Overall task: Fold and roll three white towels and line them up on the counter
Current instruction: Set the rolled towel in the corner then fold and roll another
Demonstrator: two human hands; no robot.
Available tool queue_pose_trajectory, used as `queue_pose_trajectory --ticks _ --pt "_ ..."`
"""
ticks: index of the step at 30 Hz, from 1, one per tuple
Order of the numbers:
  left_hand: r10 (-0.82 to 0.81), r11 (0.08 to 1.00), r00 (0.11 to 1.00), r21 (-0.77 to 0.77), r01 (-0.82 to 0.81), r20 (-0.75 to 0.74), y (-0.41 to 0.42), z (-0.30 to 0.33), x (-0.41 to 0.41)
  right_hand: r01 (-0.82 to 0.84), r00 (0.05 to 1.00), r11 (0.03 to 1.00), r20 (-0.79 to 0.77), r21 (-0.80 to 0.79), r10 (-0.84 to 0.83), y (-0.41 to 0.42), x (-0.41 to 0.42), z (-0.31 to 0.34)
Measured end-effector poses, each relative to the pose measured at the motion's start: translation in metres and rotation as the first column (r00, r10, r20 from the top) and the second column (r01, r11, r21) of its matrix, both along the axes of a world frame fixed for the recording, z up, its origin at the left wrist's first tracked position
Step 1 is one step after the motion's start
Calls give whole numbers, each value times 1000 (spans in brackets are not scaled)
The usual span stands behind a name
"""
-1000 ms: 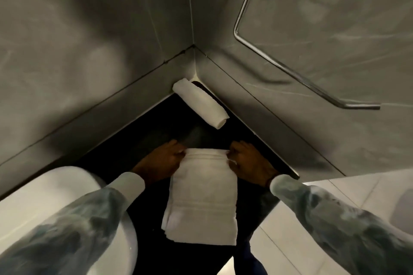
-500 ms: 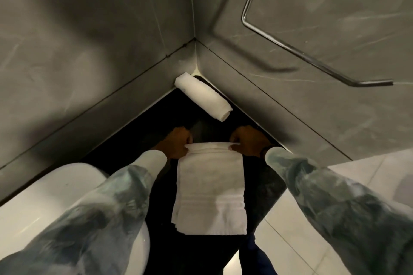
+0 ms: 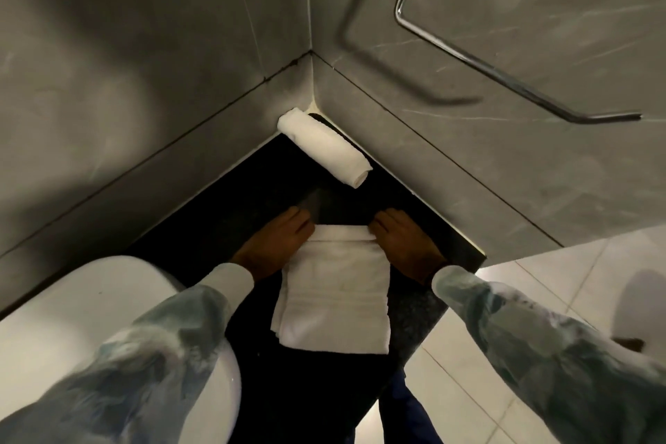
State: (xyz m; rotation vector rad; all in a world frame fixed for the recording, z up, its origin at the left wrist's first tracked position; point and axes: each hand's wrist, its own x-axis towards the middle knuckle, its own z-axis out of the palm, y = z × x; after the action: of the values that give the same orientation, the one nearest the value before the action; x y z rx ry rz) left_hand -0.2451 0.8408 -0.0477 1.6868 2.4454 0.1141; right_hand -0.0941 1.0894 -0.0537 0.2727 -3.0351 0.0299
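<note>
A folded white towel [image 3: 337, 294] lies flat on the black counter [image 3: 223, 213], its long side running away from me. Its far end is turned over into a short roll. My left hand [image 3: 275, 245] grips the left end of that roll and my right hand [image 3: 405, 243] grips the right end. A finished rolled white towel [image 3: 324, 147] lies in the far corner of the counter, against the grey wall. No third towel is in view.
A white basin [image 3: 90, 328] sits at the left, under my left sleeve. Grey tiled walls meet in the corner behind the counter. A chrome rail [image 3: 504, 74] hangs on the right wall. Pale floor tiles [image 3: 540, 281] show past the counter's right edge.
The far end of the flat towel has been turned over toward me into the start of a roll, with both hands holding its ends. The flat part looks shorter.
</note>
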Motion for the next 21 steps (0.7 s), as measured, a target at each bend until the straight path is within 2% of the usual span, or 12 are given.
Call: queue_pose_trajectory --ticks 3,5,7,9,11,13,16,19,21 --pt "-76 997 997 -26 76 10 -15 -8 -2 20 999 995 47 -102 -16 -6 10 3" --pt "-8 1000 991 4 7 135 -15 -1 -2 61 992 979 124 -197 -37 -6 10 10" --pt "59 998 981 4 -61 186 -6 6 -3 137 973 945 221 -297 -72 -3 7 19" --pt "184 982 932 -10 -191 313 4 11 -9 309 928 861 325 -404 -181 3 -3 26" --pt "207 976 906 -19 -216 370 11 10 -19 465 866 762 411 -452 -285 9 -15 29" --pt "214 977 902 -75 -200 375 15 9 -25 524 817 738 496 -425 -295 12 -25 29" --pt "164 980 931 -159 -117 326 20 11 -22 477 793 809 565 -345 -227 9 -26 25" --pt "83 979 981 -200 -46 178 22 11 -15 471 801 819 547 -327 -243 3 -13 20" --pt "5 983 993 -183 17 120 17 8 -11 406 852 847 477 -344 -215 -3 -6 17"
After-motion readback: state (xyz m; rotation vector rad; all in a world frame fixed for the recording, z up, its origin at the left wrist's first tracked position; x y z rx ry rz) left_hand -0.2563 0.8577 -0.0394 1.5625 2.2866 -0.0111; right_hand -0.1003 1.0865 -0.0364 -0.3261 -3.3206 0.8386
